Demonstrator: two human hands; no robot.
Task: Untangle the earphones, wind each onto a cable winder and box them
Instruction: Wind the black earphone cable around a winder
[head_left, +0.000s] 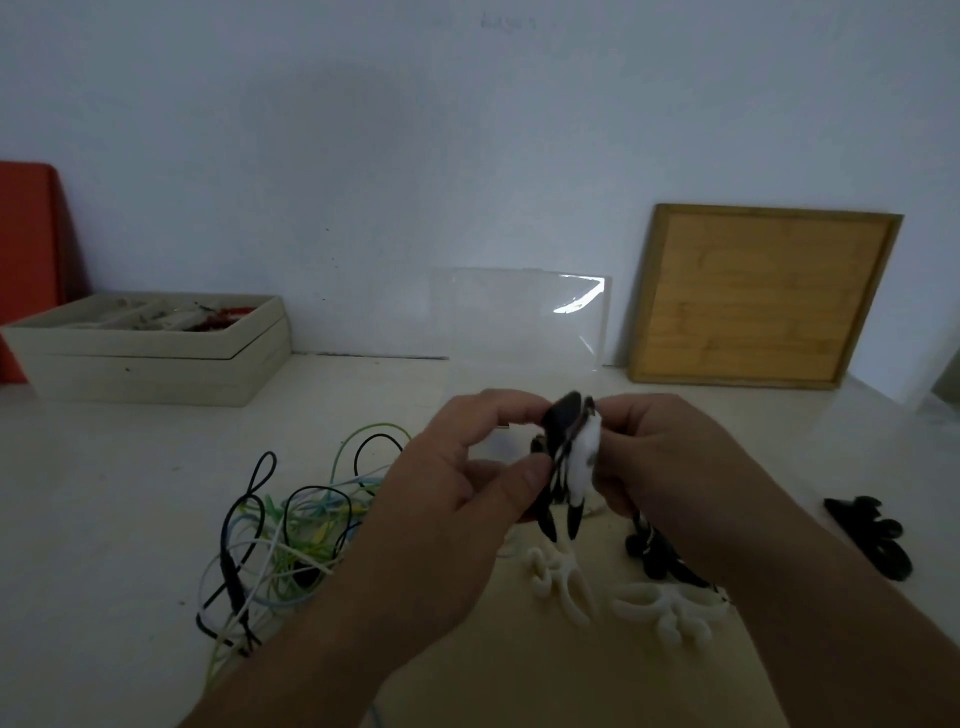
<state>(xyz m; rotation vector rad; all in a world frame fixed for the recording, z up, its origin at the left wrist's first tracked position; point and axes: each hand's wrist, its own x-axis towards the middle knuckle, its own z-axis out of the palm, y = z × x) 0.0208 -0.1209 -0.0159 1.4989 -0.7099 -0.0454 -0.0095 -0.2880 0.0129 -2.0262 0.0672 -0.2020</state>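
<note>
Two grips closed on one winder (576, 462): left hand (467, 467) pinches one edge, right hand (660, 457) the other. Keep the cord (560, 465) taut, turns side by side.

No text, label, brand or number can be read anywhere in the frame. The only mark of that kind is a faint scribble (506, 23) on the wall (311, 130) at the top middle of the frame, and it is too dim and blurred to make out.
</note>
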